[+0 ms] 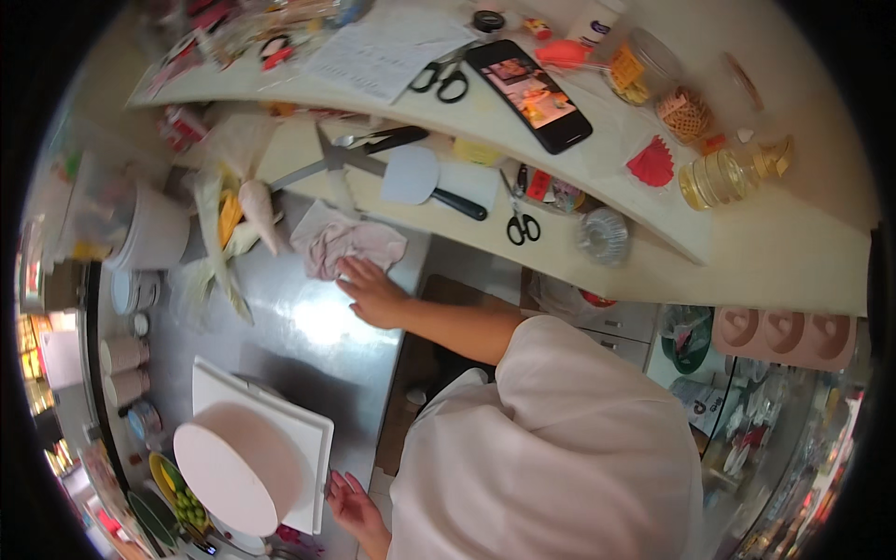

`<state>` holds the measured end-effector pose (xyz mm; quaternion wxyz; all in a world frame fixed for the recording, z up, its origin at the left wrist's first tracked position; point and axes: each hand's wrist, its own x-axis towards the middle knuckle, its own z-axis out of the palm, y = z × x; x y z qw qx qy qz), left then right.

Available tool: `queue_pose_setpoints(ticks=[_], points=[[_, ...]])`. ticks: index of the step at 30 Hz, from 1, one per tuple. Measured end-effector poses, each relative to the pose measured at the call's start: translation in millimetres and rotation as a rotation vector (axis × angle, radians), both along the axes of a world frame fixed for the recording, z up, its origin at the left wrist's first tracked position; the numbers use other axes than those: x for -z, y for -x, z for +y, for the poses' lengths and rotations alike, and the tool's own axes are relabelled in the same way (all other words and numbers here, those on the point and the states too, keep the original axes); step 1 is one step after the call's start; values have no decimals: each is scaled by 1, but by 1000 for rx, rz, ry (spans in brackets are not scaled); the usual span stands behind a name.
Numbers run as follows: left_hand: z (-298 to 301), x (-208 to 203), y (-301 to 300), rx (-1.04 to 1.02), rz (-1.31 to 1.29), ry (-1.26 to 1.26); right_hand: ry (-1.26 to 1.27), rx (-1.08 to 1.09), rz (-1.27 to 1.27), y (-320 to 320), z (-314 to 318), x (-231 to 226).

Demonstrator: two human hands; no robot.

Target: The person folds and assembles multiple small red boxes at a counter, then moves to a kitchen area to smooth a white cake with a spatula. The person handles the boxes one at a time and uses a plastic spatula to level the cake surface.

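My right hand [371, 295] reaches over the steel table [308, 345], fingers stretched out, their tips at the near edge of a crumpled pale pink cloth [347, 237]. It does not grip the cloth. Low in the view, my left hand [353, 509] is palm up with its fingers apart and nothing in it. Its fingertips are beside the edge of a square white board [317, 467]; whether they touch it I cannot tell. On that board stands a smooth, pale pink round cake [233, 471]. Beyond the cloth lies a filled piping bag [259, 213] with pale pink contents.
A wooden counter holds a scraper [411, 175], scissors [523, 224], a knife [299, 174] and a clear plastic cup [602, 235]. On the raised shelf are a phone [529, 95] and jars. A white bucket [154, 229] and a bowl of green fruit [187, 504] line the table's far side.
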<state>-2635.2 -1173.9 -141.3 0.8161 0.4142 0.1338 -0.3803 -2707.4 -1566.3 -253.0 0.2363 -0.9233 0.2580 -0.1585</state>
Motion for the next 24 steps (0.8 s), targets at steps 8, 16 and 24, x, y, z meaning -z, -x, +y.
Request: queue_pose_setpoints(ticks=[8,16,24], points=[[29,16,-26,61,68,39,-119,-13,18,5,-6,-9],[27,19,-33,94,113,32,-135,-17,-26,7,-11,-6],[19,13,-37,98,161,-10,-157,-19,-59,12,-14,-9]])
